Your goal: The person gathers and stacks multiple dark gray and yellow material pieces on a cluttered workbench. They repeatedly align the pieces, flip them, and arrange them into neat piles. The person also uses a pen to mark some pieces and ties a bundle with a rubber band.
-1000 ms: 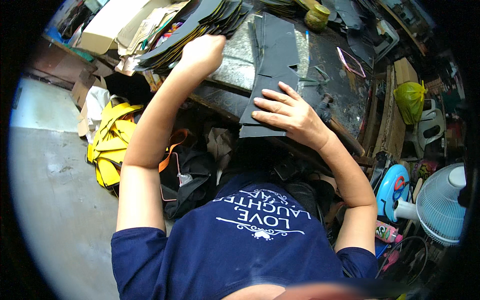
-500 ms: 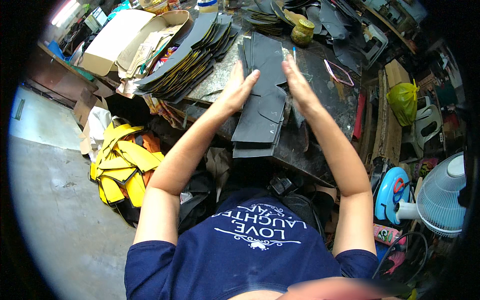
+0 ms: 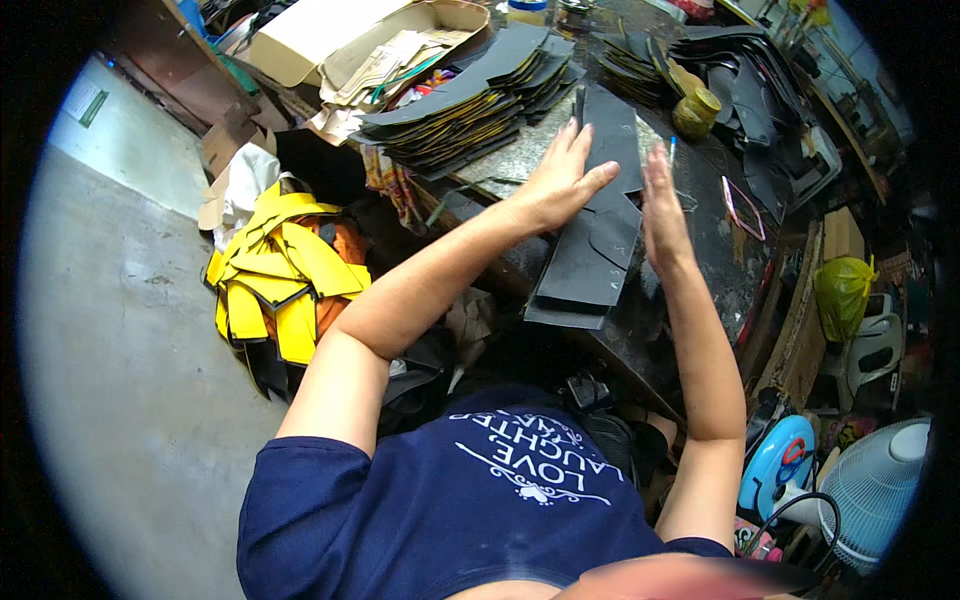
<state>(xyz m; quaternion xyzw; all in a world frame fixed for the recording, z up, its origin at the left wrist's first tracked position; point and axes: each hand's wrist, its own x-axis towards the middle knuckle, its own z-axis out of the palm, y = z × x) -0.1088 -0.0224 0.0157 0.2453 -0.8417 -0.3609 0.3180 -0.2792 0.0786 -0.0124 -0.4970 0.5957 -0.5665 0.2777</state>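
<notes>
A long stack of black sheet pieces [image 3: 592, 252] lies lengthwise on the dark worktable, its near end by the table's front edge. My left hand [image 3: 562, 182] is at the stack's left side, fingers stretched out and thumb apart, partly over the sheets. Along the right side, my right hand [image 3: 664, 212] stands on edge with fingers straight. Neither hand grips anything; whether the palms touch the sheets I cannot tell. Left of the stack, a fanned pile of curved black pieces with yellow edges [image 3: 450, 125] rests on the table.
Beyond stand a yellowish jar [image 3: 696, 113], more black pieces [image 3: 745, 95] and an open cardboard box [image 3: 440, 22]. A pink frame-shaped object [image 3: 742, 208] lies on the right. Yellow strips [image 3: 290, 265] are heaped at lower left. A fan [image 3: 880, 490] stands at lower right.
The whole view has shifted, so the table appears further right and slightly lower. My left hand has turned and reaches further over the stack. My right hand stays along its right side.
</notes>
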